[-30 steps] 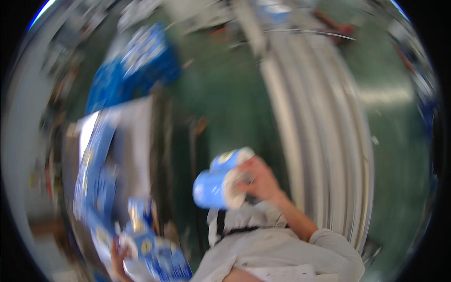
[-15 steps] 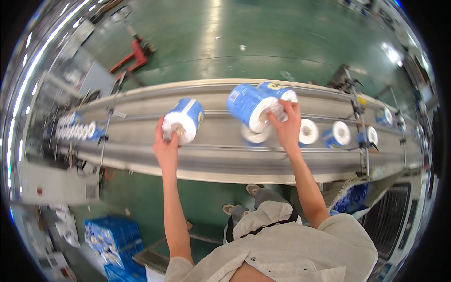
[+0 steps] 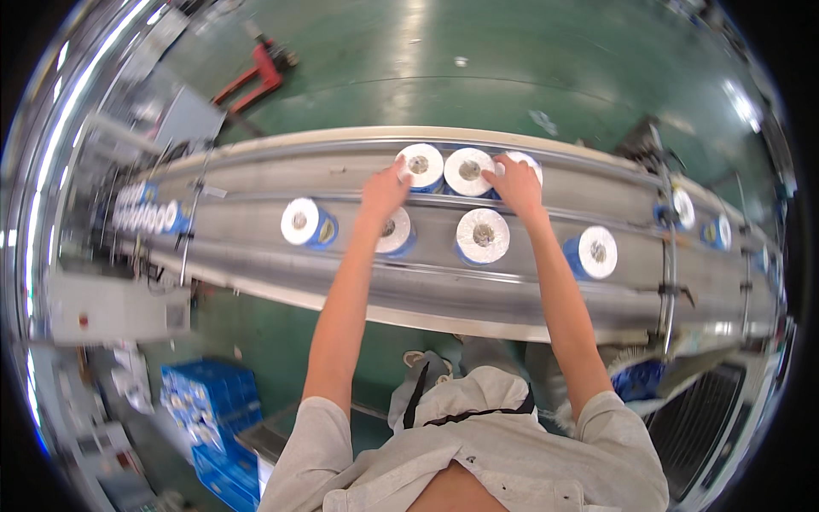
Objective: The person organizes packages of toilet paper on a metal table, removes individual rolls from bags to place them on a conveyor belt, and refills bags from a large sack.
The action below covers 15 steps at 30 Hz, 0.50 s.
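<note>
On the far lane of the conveyor (image 3: 281, 181), three white paper rolls in blue wrapping stand side by side. My left hand (image 3: 386, 189) is closed on the left paper roll (image 3: 421, 160), with its thumb by the core. My right hand (image 3: 518, 183) is at the other two, its thumb on the edge of the middle roll (image 3: 466, 162) and its fingers over the right roll (image 3: 529, 160), which they partly cover. In the near lane stand a roll (image 3: 300, 222) at left, another roll (image 3: 397, 232) half behind my left forearm, one (image 3: 483, 239) between my arms, and a tilted one (image 3: 595, 253) at right.
Metal rails divide the conveyor lengthwise, with upright bars (image 3: 668, 256) across it at right. More rolls (image 3: 153, 209) are lined up at the left end. Blue crates (image 3: 230, 392) of rolls stand at lower left; a red pallet jack (image 3: 260, 77) is beyond the belt.
Both hands moved with their rolls to the far lane; the left hand went right and away from me. The rolls now stand ends up in a row there. Near-lane rolls have shifted.
</note>
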{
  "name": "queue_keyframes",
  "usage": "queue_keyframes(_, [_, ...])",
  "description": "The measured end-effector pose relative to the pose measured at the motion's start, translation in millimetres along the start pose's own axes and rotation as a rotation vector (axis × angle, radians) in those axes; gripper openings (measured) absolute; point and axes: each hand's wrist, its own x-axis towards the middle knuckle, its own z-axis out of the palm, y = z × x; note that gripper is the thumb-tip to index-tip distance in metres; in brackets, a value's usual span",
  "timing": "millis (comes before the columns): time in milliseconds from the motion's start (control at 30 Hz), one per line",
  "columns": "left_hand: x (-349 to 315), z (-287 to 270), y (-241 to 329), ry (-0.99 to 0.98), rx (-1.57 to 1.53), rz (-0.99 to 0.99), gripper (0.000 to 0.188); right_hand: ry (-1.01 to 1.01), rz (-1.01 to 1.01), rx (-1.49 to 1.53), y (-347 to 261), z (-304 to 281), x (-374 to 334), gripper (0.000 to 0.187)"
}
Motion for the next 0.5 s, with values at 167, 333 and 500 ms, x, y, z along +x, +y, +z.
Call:
queue_keyframes(167, [-206.7, -52.5, -34.1, 0.558, 0.032, 0.040, 0.042, 0.078, -0.746, 0.203, -161.1, 86.6, -115.3, 0.041])
queue_keyframes(333, [-474.4, 1.4, -43.6, 0.688, 0.001, -0.613, 0.033, -1.056, -1.156, 0.414, -243.2, 154.7, -304.2, 0.036])
queue_keyframes(500, [-722.5, 94.5, 72.2, 1.208, 0.318, -1.459, 0.035, -1.522, -1.432, 0.222, -239.3, 156.8, -439.9, 0.035])
